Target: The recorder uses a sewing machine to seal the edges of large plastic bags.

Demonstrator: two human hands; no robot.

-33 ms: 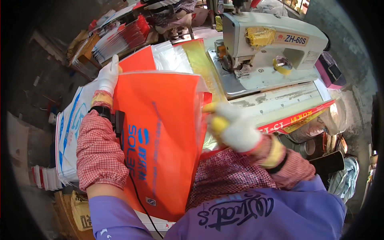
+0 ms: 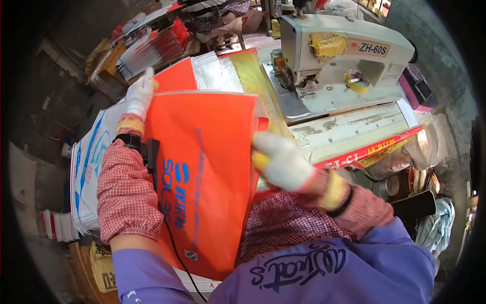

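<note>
A red plastic bag [image 2: 212, 137] with blue print lies across my lap, its top edge toward the sewing machine. My left hand [image 2: 139, 95], in a white glove with yellow fingertips, grips the bag's upper left corner, thumb on the near face. On the bag's right edge, the curled fingers of my right hand [image 2: 286, 162], gloved the same way, close on the side; part of their grip is hidden behind the hand. A stack of white and blue bags [image 2: 90, 167] sits beside my left forearm.
A grey sewing machine [image 2: 349, 61] stands at the far right, with a yellow tape roll [image 2: 357, 81] on it. Yellow bags [image 2: 253, 81] and clear plastic bags [image 2: 212, 71] lie beyond the red one. Piled folded bags [image 2: 157, 48] stand at the back left. A black cord [image 2: 174, 248] hangs from my left wrist.
My right hand has moved left onto the bag's right edge and is less blurred. The left hand has shifted slightly at the corner.
</note>
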